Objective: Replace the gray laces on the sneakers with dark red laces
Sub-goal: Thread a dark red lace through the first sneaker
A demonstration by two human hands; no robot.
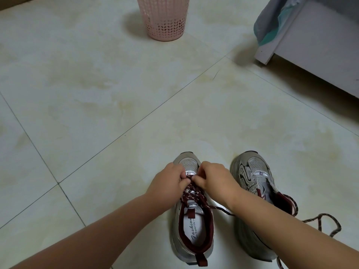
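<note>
Two sneakers stand side by side on the tiled floor (116, 90), toes pointing away, and all the action is on the left sneaker (191, 210)! Both hands are working down near its toe end, right where the dark red lace (194, 193) crosses the lowest eyelets. Left hand (171, 179) has its fingers curled in and pinching the lace at the crossing; right hand (211, 179) meets it from the other side, fingers pinching the same lace, the two hands almost touching. Red crossings already run back along the tongue, with one loose end trailing off under the right forearm.

By my call this is mid-lacing on the first shoe: snugging or threading the lace low on the eyelet row. Next comes feeding each end up through the following pair, evenly, without twisting.

Over to the right sneaker (254, 191), just beside it: eyelets look bare, tongue open, and a second dark red lace (322, 224) lies in loose loops on the floor by its heel. No gray laces in sight.

Writing now! The insole reads "Fashion Sports", and the tongue tag shows "BALENCI", upside down and partly covered.

Further out, a pink basket (164, 18) stands well apart at the top, a gray cabinet (318, 47) off to the right
</note>
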